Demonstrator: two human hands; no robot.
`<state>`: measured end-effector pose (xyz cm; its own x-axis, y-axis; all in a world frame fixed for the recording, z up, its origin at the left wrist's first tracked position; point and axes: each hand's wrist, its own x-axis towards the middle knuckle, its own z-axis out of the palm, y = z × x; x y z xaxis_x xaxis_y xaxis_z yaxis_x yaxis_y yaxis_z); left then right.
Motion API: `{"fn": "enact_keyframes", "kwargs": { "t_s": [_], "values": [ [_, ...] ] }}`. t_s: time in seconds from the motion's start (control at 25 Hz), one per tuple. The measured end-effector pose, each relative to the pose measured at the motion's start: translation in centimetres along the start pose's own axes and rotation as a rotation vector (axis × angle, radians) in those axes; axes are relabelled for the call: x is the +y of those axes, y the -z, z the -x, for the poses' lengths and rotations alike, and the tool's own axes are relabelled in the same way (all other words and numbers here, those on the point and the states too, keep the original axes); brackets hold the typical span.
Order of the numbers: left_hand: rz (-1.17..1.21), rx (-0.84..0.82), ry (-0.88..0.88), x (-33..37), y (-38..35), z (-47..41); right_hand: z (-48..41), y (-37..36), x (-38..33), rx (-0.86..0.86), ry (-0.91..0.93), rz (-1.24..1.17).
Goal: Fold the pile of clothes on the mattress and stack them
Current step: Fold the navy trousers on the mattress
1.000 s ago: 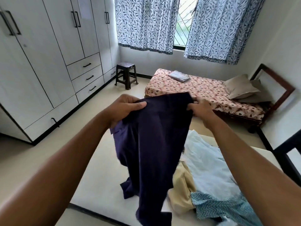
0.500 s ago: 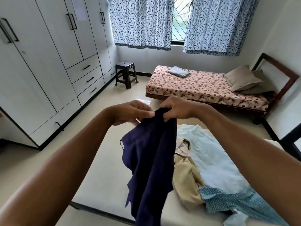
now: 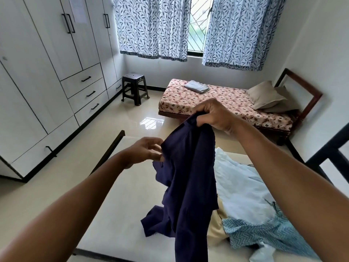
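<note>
A navy garment (image 3: pixel 188 176) hangs crumpled above the cream mattress (image 3: pixel 120 214), beside a pale-blue and teal pile (image 3: pixel 245 195).

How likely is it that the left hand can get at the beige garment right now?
Probably not directly: the navy garment, hanging from the right hand, drapes between the left hand and the beige garment, covering part of it.

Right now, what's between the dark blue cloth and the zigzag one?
In the head view, a beige cloth lies between the dark blue cloth and the zigzag cloth.
</note>
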<state>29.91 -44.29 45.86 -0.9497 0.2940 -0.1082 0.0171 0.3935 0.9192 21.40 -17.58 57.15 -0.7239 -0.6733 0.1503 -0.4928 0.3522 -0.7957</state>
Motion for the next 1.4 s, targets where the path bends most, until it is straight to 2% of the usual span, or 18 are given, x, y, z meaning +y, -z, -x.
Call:
{"fn": "enact_keyframes", "kwargs": {
  "t_s": [0.08,0.16,0.28,0.36,0.44,0.6,0.72,0.8,0.88,1.0,1.08,1.2,1.28,1.4],
  "values": [
    [0.0,0.088,-0.079,0.9,-0.4,-0.6,0.6,1.0,0.4,0.079,-0.022,-0.081],
    [-0.041,0.11,-0.112,1.9,-0.6,-1.3,1.2,2.0,0.5,0.118,-0.003,-0.118],
    [-0.115,-0.04,-0.015,1.4,-0.6,-1.9,1.7,4.1,1.2,0.214,0.015,-0.095],
    [-0.357,-0.067,0.069,-0.2,-0.5,-1.7,2.0,5.9,2.4,0.284,-0.002,-0.034],
    [-0.538,-0.096,0.159,-1.2,0.6,-1.3,2.4,7.3,4.0,0.262,-0.038,0.105],
    [-0.878,-0.055,0.261,1.3,4.8,-1.4,4.1,7.7,9.0,0.06,-0.21,0.446],
    [-1.187,-0.018,0.307,3.7,6.9,-1.4,5.4,6.0,11.4,-0.18,-0.337,0.595],
    [-1.363,0.098,0.27,5.3,7.1,-1.6,5.9,3.8,12.3,-0.405,-0.488,0.765],
    [-1.505,0.249,0.145,6.5,6.7,-1.9,6.3,1.5,12.7,-0.524,-0.681,0.752],
    [-1.707,0.362,-0.024,7.9,5.6,-2.4,6.4,-0.6,12.6,-0.387,-0.897,0.496],
    [-1.747,0.376,-0.053,8.2,5.0,-2.3,6.0,-0.8,12.6,-0.257,-0.888,0.405],
    [-1.627,0.438,-0.128,8.0,6.0,-1.9,5.6,0.0,13.3,0.007,-0.833,0.266],
    [-1.586,0.465,-0.236,7.7,6.4,-1.6,5.7,0.5,13.6,0.065,-0.773,0.441],
    [-1.594,0.445,-0.35,7.8,5.4,-1.8,5.2,-0.9,14.6,0.059,-0.697,0.995]
  ]
}}
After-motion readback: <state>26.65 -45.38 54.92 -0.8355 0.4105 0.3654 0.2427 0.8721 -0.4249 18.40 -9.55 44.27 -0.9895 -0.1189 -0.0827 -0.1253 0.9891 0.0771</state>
